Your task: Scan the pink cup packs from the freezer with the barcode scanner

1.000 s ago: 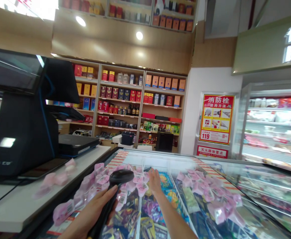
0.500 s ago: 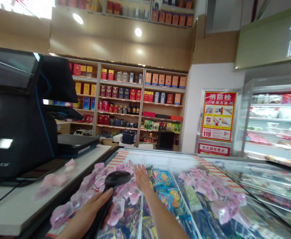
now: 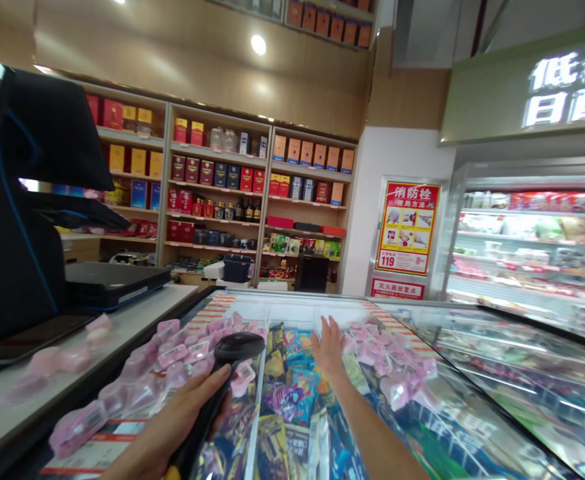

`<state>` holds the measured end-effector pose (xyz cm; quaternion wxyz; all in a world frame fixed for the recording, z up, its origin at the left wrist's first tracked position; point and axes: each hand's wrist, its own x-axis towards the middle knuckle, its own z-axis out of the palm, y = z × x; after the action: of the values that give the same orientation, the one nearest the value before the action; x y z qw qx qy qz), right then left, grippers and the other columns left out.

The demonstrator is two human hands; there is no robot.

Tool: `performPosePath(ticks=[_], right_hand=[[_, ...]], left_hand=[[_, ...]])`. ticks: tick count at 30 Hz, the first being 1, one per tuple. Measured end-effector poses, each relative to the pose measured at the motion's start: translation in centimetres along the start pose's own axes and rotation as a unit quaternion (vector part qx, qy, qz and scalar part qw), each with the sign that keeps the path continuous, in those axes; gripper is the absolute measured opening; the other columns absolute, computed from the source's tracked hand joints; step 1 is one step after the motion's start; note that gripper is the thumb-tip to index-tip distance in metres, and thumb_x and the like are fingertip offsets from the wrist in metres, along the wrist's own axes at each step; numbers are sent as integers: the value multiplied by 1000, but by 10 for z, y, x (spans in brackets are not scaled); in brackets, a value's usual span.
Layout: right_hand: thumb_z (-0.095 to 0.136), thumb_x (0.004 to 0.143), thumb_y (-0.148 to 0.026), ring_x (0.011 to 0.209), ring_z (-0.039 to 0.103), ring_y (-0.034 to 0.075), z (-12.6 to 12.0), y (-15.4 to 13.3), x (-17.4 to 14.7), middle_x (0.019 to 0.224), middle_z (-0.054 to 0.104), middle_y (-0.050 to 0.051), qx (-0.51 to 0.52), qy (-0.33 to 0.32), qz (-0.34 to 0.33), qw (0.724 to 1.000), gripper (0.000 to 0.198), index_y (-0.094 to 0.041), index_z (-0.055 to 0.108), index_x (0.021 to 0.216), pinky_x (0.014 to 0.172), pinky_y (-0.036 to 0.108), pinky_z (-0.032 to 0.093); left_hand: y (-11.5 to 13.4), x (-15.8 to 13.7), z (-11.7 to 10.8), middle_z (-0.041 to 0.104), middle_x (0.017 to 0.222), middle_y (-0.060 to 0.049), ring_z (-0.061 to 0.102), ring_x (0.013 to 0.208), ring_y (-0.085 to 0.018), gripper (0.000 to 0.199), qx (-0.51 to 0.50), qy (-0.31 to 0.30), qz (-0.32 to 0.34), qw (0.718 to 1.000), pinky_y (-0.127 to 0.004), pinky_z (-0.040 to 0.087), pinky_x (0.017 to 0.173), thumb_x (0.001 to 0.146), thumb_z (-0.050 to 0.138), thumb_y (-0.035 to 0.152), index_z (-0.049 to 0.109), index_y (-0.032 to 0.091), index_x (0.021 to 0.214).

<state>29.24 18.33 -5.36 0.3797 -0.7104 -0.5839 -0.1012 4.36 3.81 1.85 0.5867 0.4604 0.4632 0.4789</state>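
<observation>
Gripping the scanner (image 3: 206,415) by its handle, the left hand (image 3: 185,413) sits at seven o'clock, clamped firmly around it. The scanner's head points toward one o'clock, with a single pack (image 3: 244,378) just below it. At five o'clock the right hand (image 3: 329,350) is over the freezer (image 3: 292,304), its fingers spread apart; whether it touches the glass is hard to tell from this angle. A heap (image 3: 382,358) of pink packs lies just beside it, toward four o'clock, while a longer row (image 3: 140,393) runs near eight o'clock, left of the scanner. Between the hands, bags (image 3: 292,393) show inside the freezer. At nine o'clock a register (image 3: 12,233) stands on the tabletop (image 3: 142,319), more pink pieces (image 3: 75,358) near its base.
</observation>
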Motion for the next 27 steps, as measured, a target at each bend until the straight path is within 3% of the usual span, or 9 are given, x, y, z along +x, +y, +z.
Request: performPosePath(ticks=[2, 4, 8, 11, 14, 19, 22, 24, 27], right_hand=[[41, 74, -23, 119, 25, 27, -15, 26, 2, 130, 33, 12, -86, 14, 23, 996, 46, -17, 40, 119, 91, 49, 20], [46, 70, -20, 111, 35, 29, -27, 43, 1, 120, 43, 15, -145, -24, 25, 989, 43, -17, 46, 113, 87, 50, 22], [46, 70, -16, 96, 47, 27, -34, 54, -7, 100, 56, 13, -175, -71, -12, 982, 36, -18, 52, 105, 82, 46, 25], [45, 72, -19, 97, 47, 25, -30, 50, -15, 100, 58, 9, -139, -61, -38, 988, 38, -21, 49, 110, 85, 45, 23], [42, 76, -25, 97, 46, 25, -25, 44, -21, 99, 59, 10, -106, -31, -13, 994, 39, -19, 46, 114, 87, 46, 21], [42, 75, -23, 99, 46, 24, -19, 34, -25, 103, 57, 7, -80, -30, -14, 996, 28, -23, 57, 99, 87, 44, 23], [44, 71, -18, 96, 50, 20, -12, 28, -28, 105, 56, 5, -1, -46, -79, 996, 29, -23, 57, 96, 86, 36, 29], [44, 68, -16, 88, 54, 18, -6, 23, -31, 94, 59, 5, 74, -63, -113, 989, 27, -19, 57, 91, 80, 31, 35], [43, 66, -16, 79, 56, 18, 2, 19, -34, 83, 60, 5, 139, -62, -96, 984, 28, -16, 55, 92, 72, 28, 41]], left_hand=[[1, -1, 6, 51, 49, 4, 43, 38, -6, 36, 3, -6, 0, 1000, -18, 34, 38, 61, 55, 51, 47, 17, 61], [2, -2, 9, 51, 49, 3, 43, 38, -7, 36, 16, -18, -3, 1000, -18, 34, 38, 62, 54, 52, 47, 16, 61], [3, -3, 12, 52, 49, 3, 45, 40, -7, 36, 36, -28, -7, 999, -19, 35, 38, 62, 54, 52, 48, 16, 62], [4, -4, 15, 52, 49, 3, 45, 40, -7, 35, 38, -35, -5, 999, -18, 35, 38, 62, 55, 50, 47, 16, 62], [6, -7, 17, 53, 49, 4, 45, 40, -7, 34, 34, -43, -1, 999, -17, 34, 38, 62, 55, 50, 47, 17, 63], [10, -15, 18, 50, 46, 5, 43, 37, -6, 35, 30, -36, 3, 999, -17, 33, 36, 61, 56, 50, 45, 17, 61], [10, -18, 19, 50, 47, 5, 43, 37, -5, 34, 20, -26, 4, 999, -17, 33, 37, 62, 55, 49, 46, 16, 63], [9, -19, 19, 51, 48, 5, 43, 37, -5, 34, 16, -20, -1, 1000, -16, 33, 37, 62, 55, 49, 46, 16, 64], [7, -20, 19, 52, 49, 4, 44, 37, -6, 33, 18, -11, -3, 1000, -16, 32, 37, 63, 55, 48, 46, 16, 64]])
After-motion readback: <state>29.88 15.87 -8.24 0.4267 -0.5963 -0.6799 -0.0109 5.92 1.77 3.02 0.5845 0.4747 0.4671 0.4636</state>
